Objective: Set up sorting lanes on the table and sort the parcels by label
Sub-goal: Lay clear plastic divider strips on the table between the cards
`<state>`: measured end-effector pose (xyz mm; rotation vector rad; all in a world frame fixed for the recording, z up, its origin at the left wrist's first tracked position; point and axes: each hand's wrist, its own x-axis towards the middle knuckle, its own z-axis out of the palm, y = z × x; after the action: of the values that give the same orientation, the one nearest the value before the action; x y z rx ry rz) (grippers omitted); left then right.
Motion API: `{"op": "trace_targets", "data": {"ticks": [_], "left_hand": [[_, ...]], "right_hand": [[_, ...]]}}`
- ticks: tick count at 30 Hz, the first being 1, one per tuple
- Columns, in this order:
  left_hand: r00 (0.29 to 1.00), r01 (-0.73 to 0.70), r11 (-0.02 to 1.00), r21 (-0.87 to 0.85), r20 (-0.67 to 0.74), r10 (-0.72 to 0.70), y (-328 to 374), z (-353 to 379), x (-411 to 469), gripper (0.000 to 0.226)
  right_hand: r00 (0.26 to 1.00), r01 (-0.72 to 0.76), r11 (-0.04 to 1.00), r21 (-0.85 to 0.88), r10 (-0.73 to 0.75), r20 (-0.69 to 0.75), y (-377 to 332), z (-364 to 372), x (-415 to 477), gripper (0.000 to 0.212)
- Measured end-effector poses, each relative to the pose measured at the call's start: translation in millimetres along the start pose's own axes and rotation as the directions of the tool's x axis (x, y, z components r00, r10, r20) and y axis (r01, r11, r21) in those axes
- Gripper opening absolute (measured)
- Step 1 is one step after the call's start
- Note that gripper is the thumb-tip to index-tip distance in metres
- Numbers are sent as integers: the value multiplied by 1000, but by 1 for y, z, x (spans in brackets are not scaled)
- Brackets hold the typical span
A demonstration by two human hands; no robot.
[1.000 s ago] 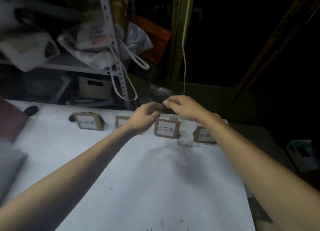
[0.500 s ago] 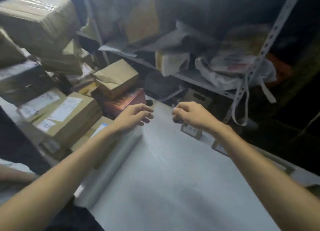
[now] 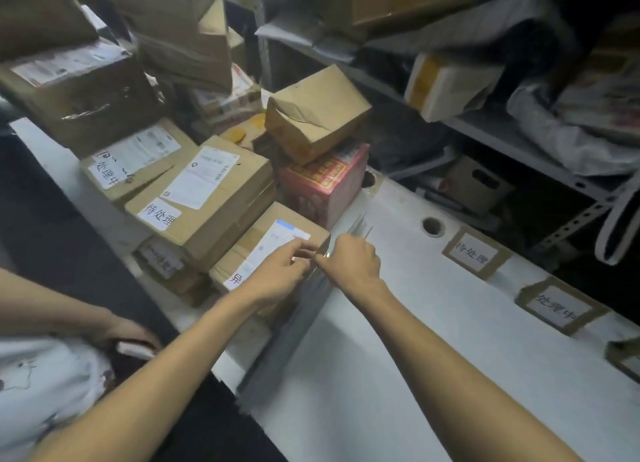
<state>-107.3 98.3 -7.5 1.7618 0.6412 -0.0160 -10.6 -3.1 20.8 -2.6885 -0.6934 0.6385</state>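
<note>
Nearest us, our left hand (image 3: 277,274) and right hand (image 3: 351,264) met fingertip to fingertip in the centre of the frame. They hung over the near corner of a brown parcel (image 3: 249,243) lying at the left edge of the white-covered tabletop (image 3: 398,340). Both hands had curled fingers with something small glinting between them, but we could not tell whether either grip was grasping it or merely clenched. The parcel's handwritten label (image 3: 236,279) was half hidden by our left wrist. Behind it, toward the upper left, lay the stacked parcels (image 3: 225,202), one marked 待处理. Along the tabletop's far edge at right sat the lane cards (image 3: 474,254), so we judged the lanes laid out and the sorting barely begun. Next we would need to take this parcel in both hands, read its label, and carry it right to the matching card.
</note>
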Motion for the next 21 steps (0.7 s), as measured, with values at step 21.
{"op": "trace_targets", "data": {"ticks": [21], "left_hand": [[994,-101,994,-46,42,103,62,-3,-18,28]], "right_hand": [[990,2,937,349,46,-131,-15,-87,-30,35]]}}
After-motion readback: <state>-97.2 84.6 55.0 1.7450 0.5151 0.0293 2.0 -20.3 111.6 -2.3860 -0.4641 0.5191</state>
